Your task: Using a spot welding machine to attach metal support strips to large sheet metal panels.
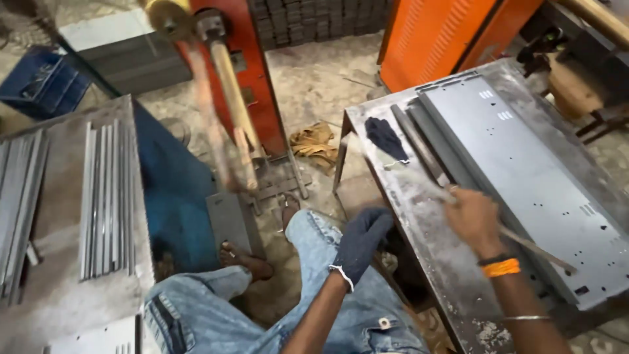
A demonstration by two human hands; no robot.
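Scuffed steel worktop [419,216]: bare right hand [473,219] closed on thin metal strip [524,242], gloved left hand [360,242] loose, empty; sharp edge could cut.

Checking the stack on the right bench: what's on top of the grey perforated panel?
On the grey perforated panel lie narrow grey strips; the right hand holds a thin metal strip across it. Whatever is beneath the panel is covered.

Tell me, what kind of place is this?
Most likely a small sheet-metal workshop: a punched grey metal panel on a worn steel table, stacked metal strips, and a red pedal-operated machine.
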